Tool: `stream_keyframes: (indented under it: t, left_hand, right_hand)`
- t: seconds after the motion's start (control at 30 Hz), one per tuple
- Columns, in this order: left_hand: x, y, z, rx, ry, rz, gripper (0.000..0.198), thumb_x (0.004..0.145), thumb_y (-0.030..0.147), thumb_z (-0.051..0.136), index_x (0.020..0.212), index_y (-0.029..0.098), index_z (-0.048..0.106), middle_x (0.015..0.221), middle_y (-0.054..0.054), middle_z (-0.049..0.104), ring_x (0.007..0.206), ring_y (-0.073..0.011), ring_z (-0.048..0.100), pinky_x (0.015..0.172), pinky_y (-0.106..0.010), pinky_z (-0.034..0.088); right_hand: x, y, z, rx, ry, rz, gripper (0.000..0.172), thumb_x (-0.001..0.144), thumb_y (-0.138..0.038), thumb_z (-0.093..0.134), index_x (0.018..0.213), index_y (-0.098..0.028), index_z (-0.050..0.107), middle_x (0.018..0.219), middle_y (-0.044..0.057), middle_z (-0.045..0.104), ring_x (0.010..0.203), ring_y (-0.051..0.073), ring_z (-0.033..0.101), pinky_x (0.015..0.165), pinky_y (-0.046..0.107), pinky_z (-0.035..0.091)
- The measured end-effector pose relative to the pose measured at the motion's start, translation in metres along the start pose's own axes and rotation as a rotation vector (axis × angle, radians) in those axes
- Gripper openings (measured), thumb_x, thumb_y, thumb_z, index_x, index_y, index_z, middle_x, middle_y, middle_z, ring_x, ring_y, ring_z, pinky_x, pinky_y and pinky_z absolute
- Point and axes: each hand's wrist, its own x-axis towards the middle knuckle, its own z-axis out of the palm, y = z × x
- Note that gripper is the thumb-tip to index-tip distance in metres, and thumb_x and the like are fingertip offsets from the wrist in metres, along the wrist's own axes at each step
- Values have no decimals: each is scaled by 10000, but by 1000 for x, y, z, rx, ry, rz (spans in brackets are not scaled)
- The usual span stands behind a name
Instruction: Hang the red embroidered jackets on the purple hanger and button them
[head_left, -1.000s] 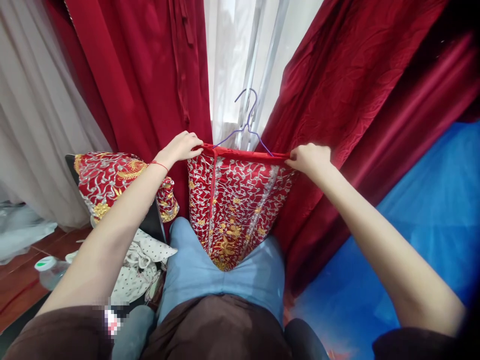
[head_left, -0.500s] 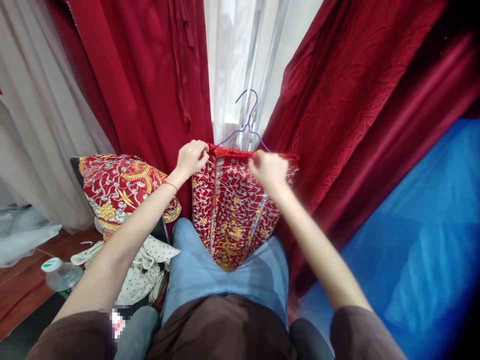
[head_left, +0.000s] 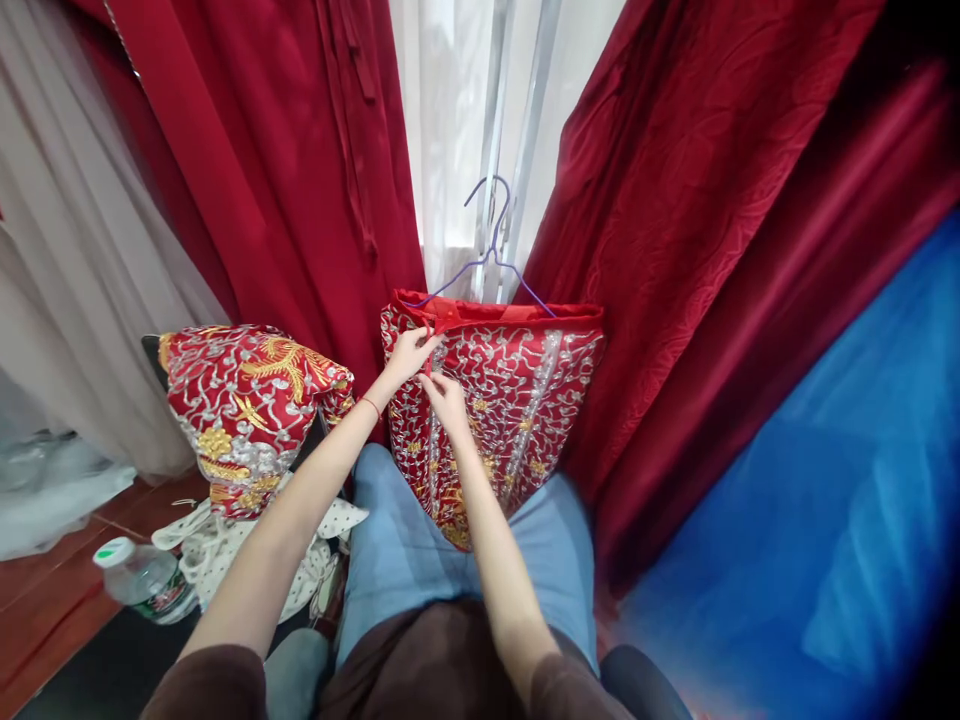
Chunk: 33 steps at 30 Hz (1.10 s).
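A red garment (head_left: 517, 390) embroidered in silver and gold hangs on a purple wire hanger (head_left: 491, 250) in front of me, its lower end resting on my lap. My left hand (head_left: 409, 352) pinches the fabric near the red seam close to the garment's top left. Just below it, my right hand (head_left: 444, 395) has its fingers closed on the same seam. Both hands sit close together on the garment's left side.
Red curtains (head_left: 675, 200) hang on both sides of a white sheer curtain (head_left: 457, 130). A second embroidered red piece (head_left: 247, 400) lies over a chair at left, above a dotted white cloth (head_left: 225, 545). A plastic bottle (head_left: 142, 580) lies on the wooden floor. Blue sheeting (head_left: 825, 500) is at right.
My hands left the garment's top corners. The right hand crossed from the right edge to the left seam, and the left hand dropped slightly to meet it.
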Motion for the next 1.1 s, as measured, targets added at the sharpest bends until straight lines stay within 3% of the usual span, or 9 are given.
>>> stream_keyframes:
  t: [0.17, 0.3, 0.4, 0.57, 0.7, 0.83, 0.93, 1.0, 1.1]
  left_hand:
    - [-51, -3, 15, -260, 81, -111, 272, 812, 433, 680, 879, 173, 639, 854, -58, 720, 827, -181, 685, 824, -305, 521]
    - [-78, -3, 23, -315, 122, -203, 312, 819, 489, 675, 863, 184, 632, 878, -69, 718, 854, -192, 685, 788, -302, 529]
    - [-81, -1, 29, -322, 104, -234, 364, 902, 547, 549, 869, 194, 634, 885, -84, 718, 837, -199, 683, 739, -313, 541]
    - [-77, 5, 33, -332, 35, -220, 477, 959, 579, 392, 832, 186, 631, 898, -91, 713, 894, -194, 689, 858, -326, 539]
    - [-75, 5, 32, -358, 52, -230, 357, 893, 533, 560, 876, 178, 597, 903, -83, 697, 837, -172, 683, 790, -302, 551]
    - [-70, -3, 30, -386, 122, -298, 314, 879, 497, 601, 926, 192, 544, 898, -63, 673, 771, -152, 667, 640, -259, 537]
    - [-65, -11, 29, -354, 153, -294, 300, 930, 501, 522, 1010, 212, 525, 861, -38, 654, 689, -136, 639, 528, -218, 472]
    - [-62, -16, 27, -282, 186, -256, 282, 951, 491, 497, 1008, 218, 534, 790, -18, 624, 637, -128, 598, 517, -220, 448]
    - [-59, -19, 23, -160, 278, -155, 273, 968, 469, 478, 912, 213, 555, 760, -17, 598, 690, -138, 584, 645, -252, 487]
  right_hand:
    - [-55, 4, -26, -5, 149, 15, 317, 856, -532, 600, 799, -233, 689, 948, 63, 654, 936, 221, 585, 910, 346, 442]
    - [-68, 9, -32, 187, -14, 62, 351, 887, -553, 540, 829, -234, 675, 886, 41, 683, 897, 219, 621, 876, 351, 483]
    - [-69, 10, -28, 234, -71, 66, 406, 924, -573, 468, 815, -240, 673, 886, 34, 684, 925, 221, 626, 914, 353, 477]
    - [-76, 8, -11, 227, -194, 5, 504, 953, -595, 403, 723, -235, 671, 887, 39, 650, 953, 215, 608, 972, 360, 451]
    - [-83, 4, -10, 3, -110, -31, 441, 937, -564, 466, 709, -227, 637, 878, 47, 576, 869, 211, 563, 884, 358, 463]
    - [-81, -4, -39, -82, -62, -70, 284, 926, -499, 512, 928, -246, 642, 889, 36, 565, 763, 193, 554, 749, 332, 470]
    - [-80, -8, -73, -84, -7, 7, 368, 901, -446, 538, 1212, -249, 529, 819, 3, 570, 674, 189, 557, 657, 321, 461]
    - [-82, -11, -92, -115, -3, 57, 368, 890, -427, 539, 1205, -239, 514, 726, -22, 553, 638, 194, 557, 638, 321, 453]
    - [-81, -24, -107, -47, -24, 70, 229, 882, -441, 558, 1001, -246, 579, 631, -40, 530, 558, 167, 525, 577, 300, 432]
